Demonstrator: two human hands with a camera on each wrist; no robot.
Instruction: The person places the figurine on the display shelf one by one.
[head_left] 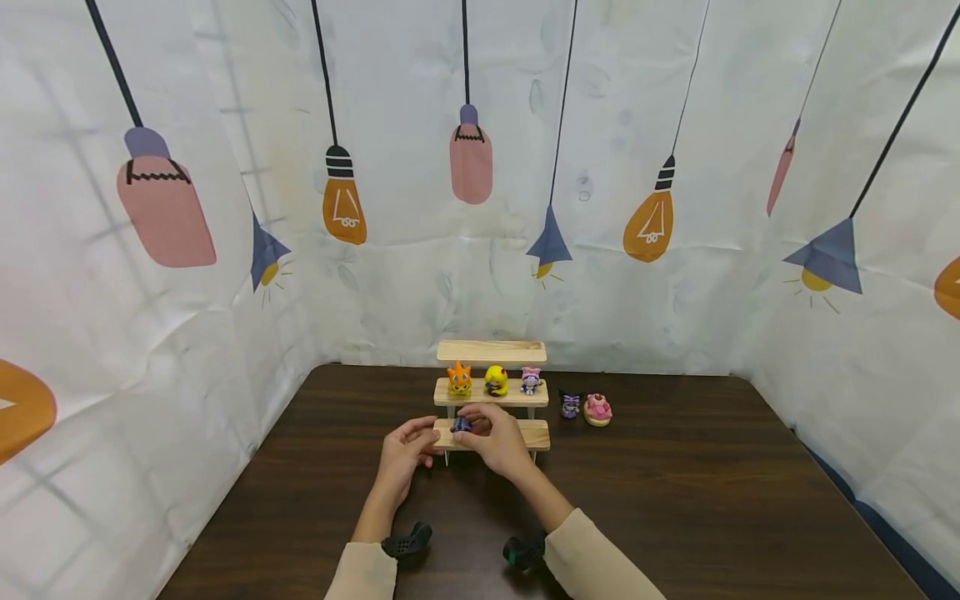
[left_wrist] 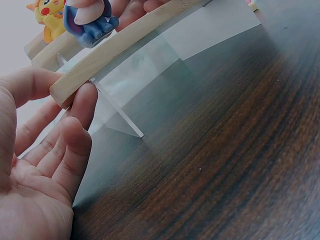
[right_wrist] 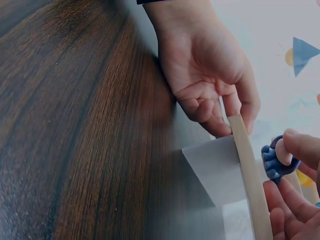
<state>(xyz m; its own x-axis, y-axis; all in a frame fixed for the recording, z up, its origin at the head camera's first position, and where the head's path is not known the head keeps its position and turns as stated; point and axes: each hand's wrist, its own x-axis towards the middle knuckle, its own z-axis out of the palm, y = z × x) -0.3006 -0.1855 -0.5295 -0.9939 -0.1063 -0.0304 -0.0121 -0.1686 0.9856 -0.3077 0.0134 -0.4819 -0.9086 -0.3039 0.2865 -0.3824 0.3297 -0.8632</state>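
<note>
My left hand (head_left: 401, 457) pinches the left end of the lowest wooden shelf (left_wrist: 117, 47) of a small tiered stand, thumb above and fingers beneath. Just over that shelf, my right hand (head_left: 497, 439) holds a small blue figurine (right_wrist: 280, 159) between thumb and fingers. In the left wrist view the blue figurine (left_wrist: 90, 25) appears close to the board; whether it touches the wood, I cannot tell. On the middle shelf (head_left: 491, 401) stand an orange figurine (head_left: 459, 379), a yellow figurine (head_left: 496, 381) and a pink-and-purple figurine (head_left: 531, 381).
The top shelf (head_left: 491, 352) rises behind the others. Right of the stand, a dark purple figurine (head_left: 571, 406) and a pink figurine (head_left: 597, 409) sit on the dark wooden table (head_left: 675, 492). Clear panels (left_wrist: 130, 107) support the lowest shelf. A lamp-patterned curtain (head_left: 420, 292) surrounds the table.
</note>
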